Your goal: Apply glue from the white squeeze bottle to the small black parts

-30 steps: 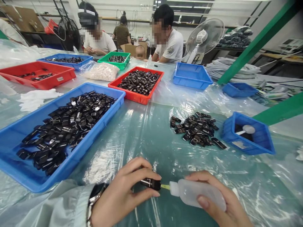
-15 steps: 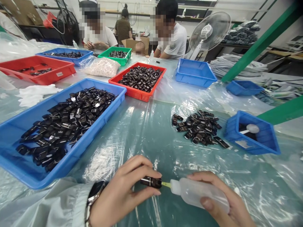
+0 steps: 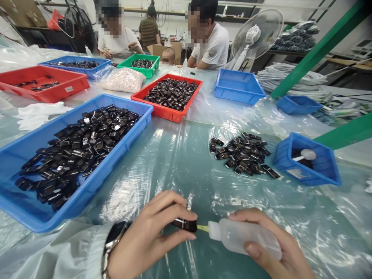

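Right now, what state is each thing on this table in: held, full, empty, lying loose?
Small black glossy part: pinched in the left hand, against the nozzle.
Translucent plastic squeeze bottle: lying sideways in the right hand, yellow nozzle touching the part.
Large blue plastic tray: well filled with black parts.
Red plastic tray: filled likewise.
Loose pile of black parts: lying on the plastic sheet.
Far blue tray: empty.

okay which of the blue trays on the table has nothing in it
The blue tray at the far side, right of the red tray of black parts. Its floor is bare; the other blue trays I can see into hold something.
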`<state>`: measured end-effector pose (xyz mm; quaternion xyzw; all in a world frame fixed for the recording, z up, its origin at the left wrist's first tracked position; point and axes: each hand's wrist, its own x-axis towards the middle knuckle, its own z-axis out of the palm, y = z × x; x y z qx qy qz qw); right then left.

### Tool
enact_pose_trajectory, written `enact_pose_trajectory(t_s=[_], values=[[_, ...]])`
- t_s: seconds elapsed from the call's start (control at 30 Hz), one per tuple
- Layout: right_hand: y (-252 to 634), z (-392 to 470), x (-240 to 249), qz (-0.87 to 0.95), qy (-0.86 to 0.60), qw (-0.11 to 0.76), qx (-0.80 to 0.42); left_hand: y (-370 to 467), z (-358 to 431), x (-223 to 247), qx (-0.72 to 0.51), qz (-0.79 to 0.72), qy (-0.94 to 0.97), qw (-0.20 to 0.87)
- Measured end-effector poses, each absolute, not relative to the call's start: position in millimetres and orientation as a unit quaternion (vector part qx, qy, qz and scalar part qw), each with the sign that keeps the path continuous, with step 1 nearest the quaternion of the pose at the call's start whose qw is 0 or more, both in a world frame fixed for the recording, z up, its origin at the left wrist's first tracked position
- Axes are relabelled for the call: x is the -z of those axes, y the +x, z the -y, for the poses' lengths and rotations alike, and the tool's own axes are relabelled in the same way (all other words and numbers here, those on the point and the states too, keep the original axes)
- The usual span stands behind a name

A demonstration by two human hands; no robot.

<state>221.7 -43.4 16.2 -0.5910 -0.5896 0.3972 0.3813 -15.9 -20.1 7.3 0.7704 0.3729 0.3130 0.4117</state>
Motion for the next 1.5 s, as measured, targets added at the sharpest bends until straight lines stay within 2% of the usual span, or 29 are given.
enact_pose_trajectory(t_s=[0.57,0.9,1.2,1.5], values=[[225.5,44.7,-13.7,0.642,-0.59,0.377,-0.312,-15.3,19.4,-9.0,-0.201,-0.416,0.785,0.413],[229.4,46.8,-13.6,0.645,-0.621,0.341,-0.286,-13.9,19.1,-10.5,-0.212,-0.401,0.76,0.466],[224.8,46.4,-16.7,0.619,-0.606,0.388,-0.315,-17.4,19.9,-9.7,-0.234,-0.388,0.746,0.487],[226.3,45.8,-18.5,0.622,-0.601,0.381,-0.328,-17.1,22.5,-13.5,-0.261,-0.381,0.737,0.493]])
